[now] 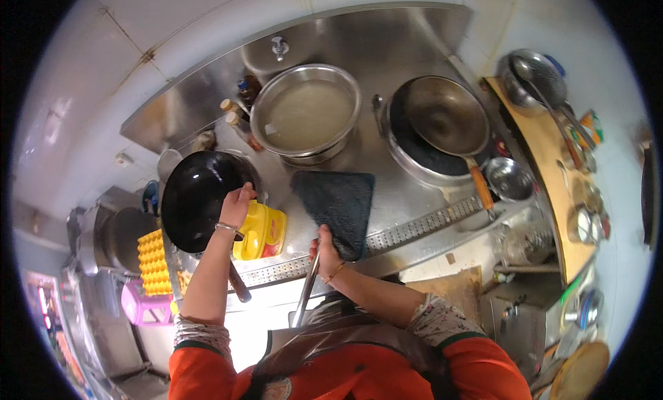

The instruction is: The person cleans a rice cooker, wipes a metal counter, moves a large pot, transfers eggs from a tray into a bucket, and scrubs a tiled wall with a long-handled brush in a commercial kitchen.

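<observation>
My left hand (238,206) is over the right side of a black wok (194,200), just beside the top of a yellow plastic jug (272,232); its fingers are curled, and whether they grip anything cannot be made out. My right hand (329,252) is closed round a metal rod-like handle (306,291) that points back towards me. Its far end is not visible. A dark cloth (342,203), roughly triangular, lies against that hand and spreads over the steel counter. Behind the cloth stands a large metal basin (305,115) of cloudy liquid.
Stacked pans (448,115), one wooden-handled, sit right of the basin. A small metal bowl (510,180) stands near a wooden shelf (538,156) holding utensils. Bottles (238,121) are left of the basin. A perforated steel strip (424,224) runs along the front; yellow egg trays (154,263) stand left.
</observation>
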Demonstrator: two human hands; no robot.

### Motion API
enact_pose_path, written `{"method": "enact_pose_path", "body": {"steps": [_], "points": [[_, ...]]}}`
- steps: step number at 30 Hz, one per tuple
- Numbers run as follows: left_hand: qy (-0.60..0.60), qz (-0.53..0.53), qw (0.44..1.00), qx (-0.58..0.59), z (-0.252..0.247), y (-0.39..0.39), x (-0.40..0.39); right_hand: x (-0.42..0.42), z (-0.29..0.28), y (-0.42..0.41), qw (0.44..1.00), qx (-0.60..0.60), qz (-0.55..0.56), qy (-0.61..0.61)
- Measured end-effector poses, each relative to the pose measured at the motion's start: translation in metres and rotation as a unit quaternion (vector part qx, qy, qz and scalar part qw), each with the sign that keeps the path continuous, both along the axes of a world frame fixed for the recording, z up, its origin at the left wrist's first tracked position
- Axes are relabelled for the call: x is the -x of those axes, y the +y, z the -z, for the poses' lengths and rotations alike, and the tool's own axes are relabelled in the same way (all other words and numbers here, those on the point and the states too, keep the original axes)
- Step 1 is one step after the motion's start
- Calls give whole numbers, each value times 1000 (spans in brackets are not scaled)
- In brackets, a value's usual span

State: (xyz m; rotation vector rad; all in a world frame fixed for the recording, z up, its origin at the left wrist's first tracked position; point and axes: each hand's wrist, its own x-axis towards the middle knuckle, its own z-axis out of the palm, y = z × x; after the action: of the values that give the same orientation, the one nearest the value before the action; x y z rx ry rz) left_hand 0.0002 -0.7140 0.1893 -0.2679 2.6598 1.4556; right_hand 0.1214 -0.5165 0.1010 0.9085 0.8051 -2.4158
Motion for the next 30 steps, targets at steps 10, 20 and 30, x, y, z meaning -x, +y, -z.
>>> {"method": "enact_pose_path", "body": {"steps": [10,20,30], "points": [[-37,-42,951,304,19,-7,37,51,-6,-41,977,7,-164,137],[-62,-253,920,294,9,22,27,40,21,-54,972,65,-213,79],[-61,-277,905,316,16,16,34,27,49,-38,982,34,-187,16]]}}
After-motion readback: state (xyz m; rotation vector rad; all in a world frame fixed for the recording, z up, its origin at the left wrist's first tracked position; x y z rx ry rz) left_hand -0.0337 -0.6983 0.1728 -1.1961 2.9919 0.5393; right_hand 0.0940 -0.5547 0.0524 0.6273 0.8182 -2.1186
